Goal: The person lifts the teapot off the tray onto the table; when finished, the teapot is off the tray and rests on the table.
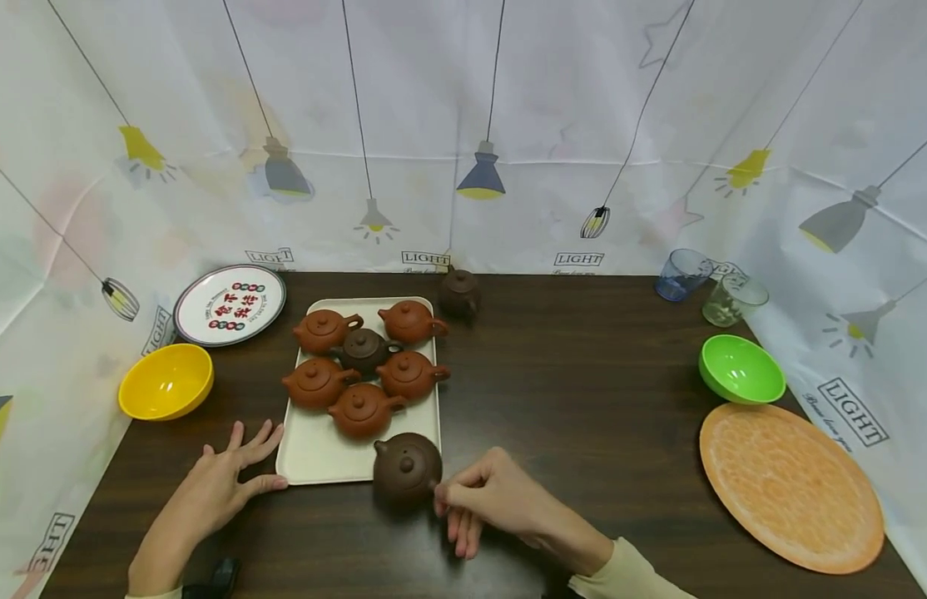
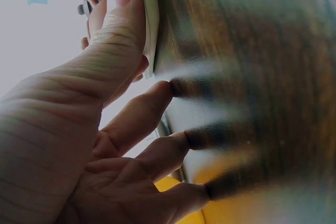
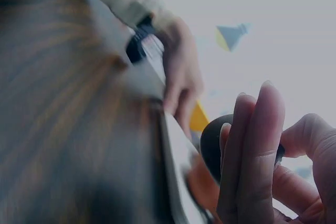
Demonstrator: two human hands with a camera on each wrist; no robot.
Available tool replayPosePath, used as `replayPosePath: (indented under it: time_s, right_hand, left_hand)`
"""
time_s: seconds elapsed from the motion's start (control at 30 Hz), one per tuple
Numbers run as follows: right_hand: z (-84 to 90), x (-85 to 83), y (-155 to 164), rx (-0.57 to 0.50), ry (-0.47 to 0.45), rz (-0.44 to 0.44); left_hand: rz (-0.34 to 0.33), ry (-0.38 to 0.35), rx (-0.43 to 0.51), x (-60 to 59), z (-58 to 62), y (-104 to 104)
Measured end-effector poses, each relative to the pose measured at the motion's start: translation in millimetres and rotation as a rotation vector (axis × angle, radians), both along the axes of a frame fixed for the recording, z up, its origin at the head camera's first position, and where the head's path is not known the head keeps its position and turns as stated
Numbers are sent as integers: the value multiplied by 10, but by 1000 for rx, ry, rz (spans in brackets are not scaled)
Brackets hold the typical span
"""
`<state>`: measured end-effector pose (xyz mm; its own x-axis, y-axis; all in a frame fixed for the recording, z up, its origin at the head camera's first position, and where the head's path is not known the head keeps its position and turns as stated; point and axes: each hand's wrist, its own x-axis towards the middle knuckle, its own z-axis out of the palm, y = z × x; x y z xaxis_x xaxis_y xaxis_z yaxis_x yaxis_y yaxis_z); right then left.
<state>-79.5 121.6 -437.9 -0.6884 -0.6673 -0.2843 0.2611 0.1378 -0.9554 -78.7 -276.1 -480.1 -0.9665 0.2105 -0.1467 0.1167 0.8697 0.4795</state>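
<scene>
In the head view, my right hand (image 1: 497, 503) pinches the handle of a dark brown teapot (image 1: 407, 467) between thumb and finger. This teapot is over the near right corner of a cream tray (image 1: 324, 462); whether it touches the tray I cannot tell. Several reddish-brown teapots (image 1: 362, 411) and one dark teapot (image 1: 364, 350) stand close together on the tray. My left hand (image 1: 220, 487) is spread at the tray's near left corner. In the left wrist view its thumb (image 2: 123, 19) touches the tray rim, while the other fingertips rest on the table.
Another dark teapot (image 1: 459, 293) stands behind the tray. At left are a white plate (image 1: 230, 305) and a yellow bowl (image 1: 166, 383). On the right are a blue glass (image 1: 682, 274), a clear glass (image 1: 733, 299), a green bowl (image 1: 742, 370) and an orange oval mat (image 1: 793, 487).
</scene>
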Motion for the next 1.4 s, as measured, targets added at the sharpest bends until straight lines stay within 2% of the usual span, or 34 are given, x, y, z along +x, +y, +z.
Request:
replayPosePath:
  time_s: [0.13, 0.23, 0.3, 0.37, 0.47, 0.57, 0.73, 0.87, 1.07, 1.27, 1.33, 1.4]
  right_hand:
    - [10, -95, 323, 19, 49, -90]
    - [2, -220, 531, 54, 84, -194]
    - [-3, -359, 635, 72, 89, -286]
    - [-11, -545, 711, 82, 94, -387]
    - [-45, -896, 776, 95, 118, -502]
    - [-109, -1266, 791, 111, 138, -585]
    - [-255, -1789, 741, 118, 95, -687]
    - [-372, -2065, 691, 99, 47, -740]
    - [-430, -2260, 655, 57, -69, -776]
    - [-377, -2306, 635, -14, -156, -761]
    - [-371, -2278, 612, -16, -134, -785]
    - [-377, -2219, 572, 7, -38, -837]
  left_hand:
    - [-4, 15, -9, -22, 13, 1]
    - [-9, 44, -6, -70, -137, -77]
    - [-6, 38, -9, -87, -160, -99]
    - [-1, 30, -12, -85, -144, -104]
    - [5, 25, -12, -39, -20, -41]
    - [5, 50, 14, -7, -44, -25]
    - [9, 35, 29, 12, -55, 17]
    - [4, 4, 14, 25, -17, 61]
    - [9, -3, 33, 47, -14, 73]
    - [19, 23, 18, 19, -18, 26]
    - [22, 41, 23, 4, -89, -17]
    - [16, 60, 20, -16, -157, -56]
